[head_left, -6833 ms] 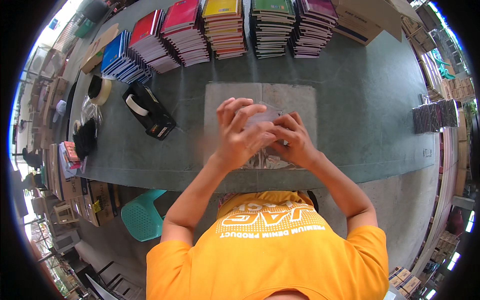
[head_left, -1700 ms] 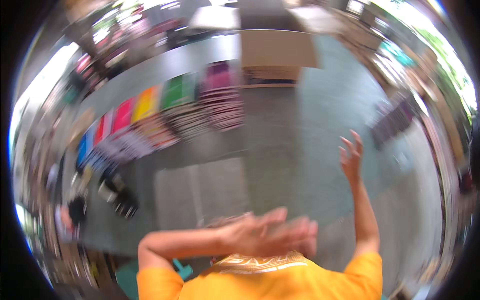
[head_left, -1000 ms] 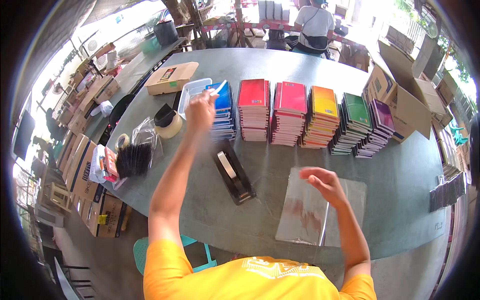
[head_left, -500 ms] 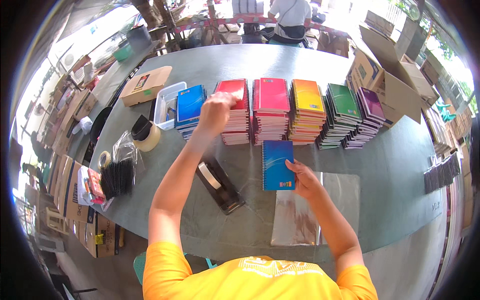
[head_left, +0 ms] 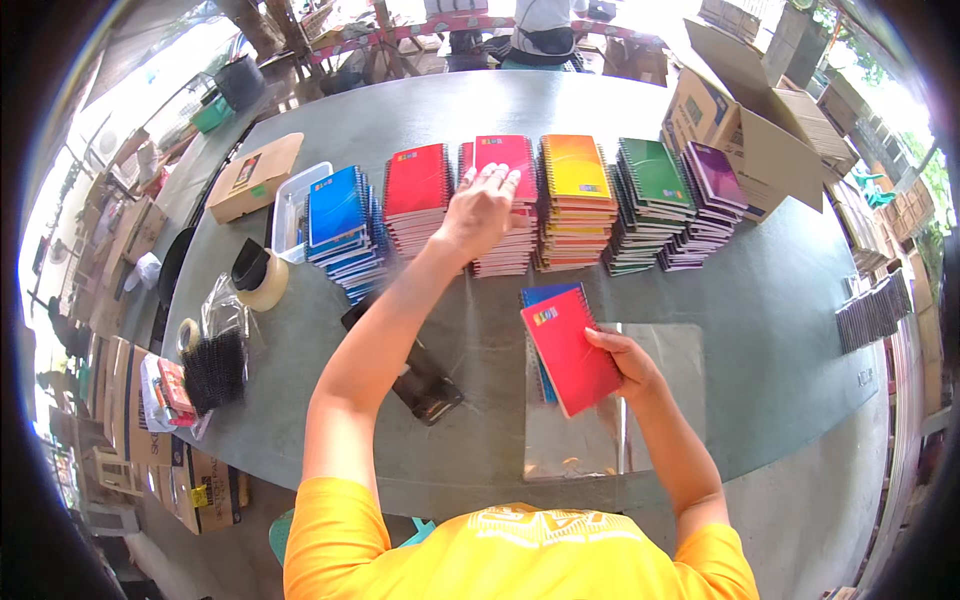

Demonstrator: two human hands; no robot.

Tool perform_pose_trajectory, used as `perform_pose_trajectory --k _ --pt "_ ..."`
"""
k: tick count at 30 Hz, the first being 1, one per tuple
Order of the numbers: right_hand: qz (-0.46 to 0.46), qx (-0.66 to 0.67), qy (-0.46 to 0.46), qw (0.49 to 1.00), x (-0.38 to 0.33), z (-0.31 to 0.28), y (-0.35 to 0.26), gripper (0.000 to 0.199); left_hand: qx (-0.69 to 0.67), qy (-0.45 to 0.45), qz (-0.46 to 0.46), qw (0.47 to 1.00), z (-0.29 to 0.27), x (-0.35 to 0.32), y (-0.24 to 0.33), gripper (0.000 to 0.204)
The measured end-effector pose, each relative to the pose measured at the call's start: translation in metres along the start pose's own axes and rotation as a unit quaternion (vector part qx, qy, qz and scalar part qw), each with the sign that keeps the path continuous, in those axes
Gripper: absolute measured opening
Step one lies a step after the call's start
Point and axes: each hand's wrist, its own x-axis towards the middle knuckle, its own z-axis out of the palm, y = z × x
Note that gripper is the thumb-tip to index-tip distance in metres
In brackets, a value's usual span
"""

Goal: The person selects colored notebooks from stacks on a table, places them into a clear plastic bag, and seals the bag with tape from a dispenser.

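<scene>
My right hand (head_left: 632, 365) is closed on two spiral notebooks. A red notebook (head_left: 572, 350) lies slanted over a blue notebook (head_left: 545, 385), whose spine edge and top show. My left hand (head_left: 482, 212) reaches onto the pink notebook stack, fingers stretched over the top pink notebook (head_left: 503, 152). That top notebook sits slightly to the right of the one under it. On either side stand a red notebook stack (head_left: 417, 180) and a yellow notebook stack (head_left: 575, 168). Beyond these are a blue notebook stack (head_left: 338, 208), a green notebook stack (head_left: 655, 175) and a purple notebook stack (head_left: 716, 175).
Clear plastic sheets (head_left: 575, 445) lie under my right hand. A black tape dispenser (head_left: 430, 390) is partly behind my left forearm. At left are tape rolls (head_left: 265, 285), black spiral bindings (head_left: 215, 370) and a plastic tub (head_left: 290, 215). An open carton (head_left: 745, 150) stands far right.
My left hand has moved right from the red stack to the pink stack. A red notebook now lies over the blue one in my right hand. The view has shifted slightly.
</scene>
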Motion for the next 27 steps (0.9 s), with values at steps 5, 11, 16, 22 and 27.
perform_pose_trajectory --k 5,11,16,22,27 --pt "-0.103 -0.032 0.062 0.992 -0.023 -0.024 -0.005 0.037 -0.174 0.129 0.011 0.976 -0.029 0.004 0.021 0.023" --pt "-0.098 0.157 -0.051 0.981 -0.027 -0.046 -0.014 0.040 -0.450 -0.145 0.162 0.866 -0.022 -0.010 0.061 0.030" --pt "-0.103 -0.066 0.018 0.992 -0.027 -0.019 -0.015 0.039 -0.072 0.075 0.091 0.990 0.026 0.025 0.076 0.033" --pt "-0.129 -0.109 0.096 0.981 -0.039 -0.051 -0.010 0.052 -0.187 0.029 0.008 0.982 0.001 0.043 0.078 0.024" --pt "-0.145 0.212 -0.059 0.965 -0.061 -0.059 -0.026 0.069 -0.449 -0.022 0.135 0.883 -0.029 0.022 0.122 0.028"
